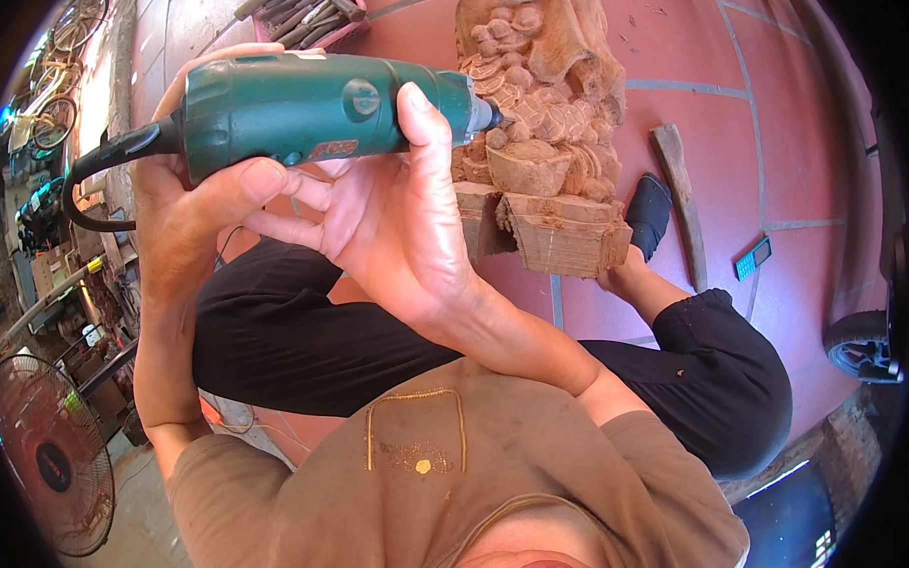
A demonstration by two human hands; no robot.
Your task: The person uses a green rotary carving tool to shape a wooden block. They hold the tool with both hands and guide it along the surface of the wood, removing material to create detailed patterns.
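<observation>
A green electric die grinder [300, 108] with a black cord [104, 157] is held up in front of me, lying nearly level. Around its rear end wraps my left hand [192, 190], the thumb along its near side. My right hand [401, 237] supports the front half from below, palm facing up, its thumb pressed near the collar and its fingers partly hidden. The grinder's metal nose points right, toward a wooden carving [529, 166] with coins, round beads and a bowl-like shape cut into it. Whether the tip touches the wood, I cannot tell.
A pink crate [356, 5] of wooden-handled tools sits at the far left. On the red tiles lie a wooden stick [681, 202] and a blue keypad phone [753, 257]. A standing fan [53, 460], bicycles [55, 120] and clutter line the left side; a wheel [861, 346] is at right.
</observation>
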